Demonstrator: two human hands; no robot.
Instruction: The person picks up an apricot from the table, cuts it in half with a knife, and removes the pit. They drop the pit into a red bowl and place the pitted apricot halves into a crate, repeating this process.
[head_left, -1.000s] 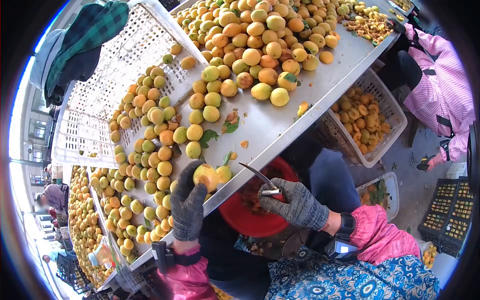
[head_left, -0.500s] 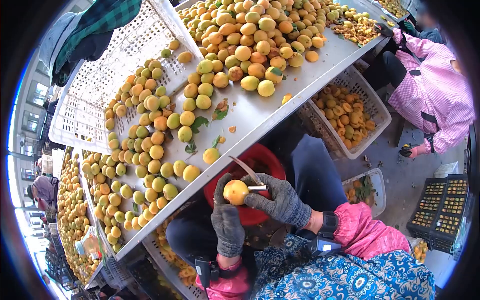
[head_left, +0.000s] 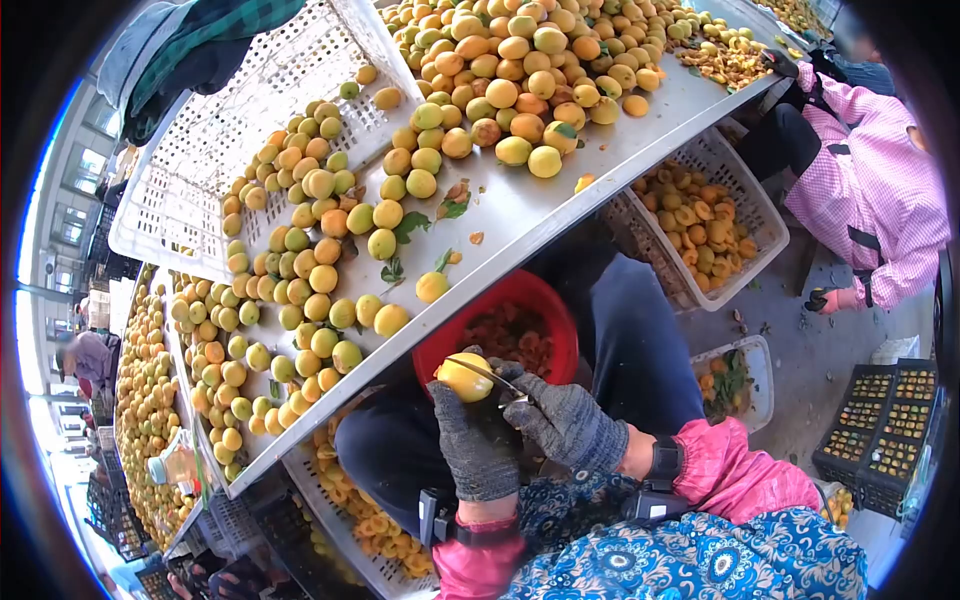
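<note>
My left hand (head_left: 474, 448), in a grey knit glove, holds a yellow-orange fruit (head_left: 464, 378) at its fingertips. Fingers of my right hand (head_left: 576, 422), gloved the same way, are closed round a curved knife (head_left: 488, 374), whose blade lies across the top of the fruit. Just beyond my hands is a red bowl (head_left: 567, 330) with scraps of fruit inside. Many whole fruits (head_left: 500, 95) are heaped on the metal table (head_left: 505, 235) in front of me, with some leaves among them.
A white crate (head_left: 775, 230) of halved fruit stands under the table edge. A white crate (head_left: 165, 225) lies tipped on the table. Black crates (head_left: 870, 425) are at the right. A co-worker in a pink checked top (head_left: 880, 180) sits at the upper right.
The knife blade has come down from above onto the fruit. Both hands have shifted slightly, and the view has moved a little, showing more of the red bowl.
</note>
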